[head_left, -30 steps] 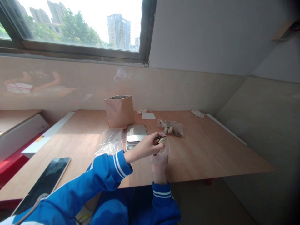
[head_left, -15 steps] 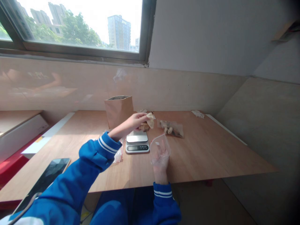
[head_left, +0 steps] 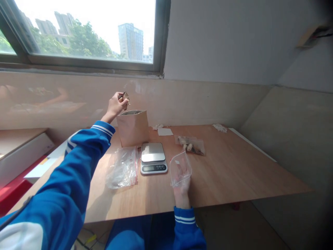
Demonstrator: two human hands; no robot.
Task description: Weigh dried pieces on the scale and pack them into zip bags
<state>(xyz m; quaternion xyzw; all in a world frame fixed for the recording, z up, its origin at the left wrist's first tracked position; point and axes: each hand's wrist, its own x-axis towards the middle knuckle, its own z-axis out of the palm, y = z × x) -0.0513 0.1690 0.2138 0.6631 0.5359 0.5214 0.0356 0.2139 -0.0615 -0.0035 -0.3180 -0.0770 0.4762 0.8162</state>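
We judge the step in hand to be carrying a few pieces through the air by the upright brown paper bag (head_left: 133,130). Our left hand (head_left: 121,101) pinches a thin pale slice with a dark edge (head_left: 126,97) between thumb and fingers, above the left end of the bag's open mouth; we cannot tell whether it is directly over the opening. As we see it, the next move calls for a firm pinch and clearance from the paper rim. Our right hand (head_left: 182,172) grips a clear plastic pouch (head_left: 180,161), fingers curled and showing through the film, near the silver-topped digital scale (head_left: 154,169) on the wooden bench (head_left: 239,170).

The slice stands nearly on edge, its long axis steep, running from upper left to lower right. The pouch's wide mouth points upward, its long axis roughly in line with our forearm.
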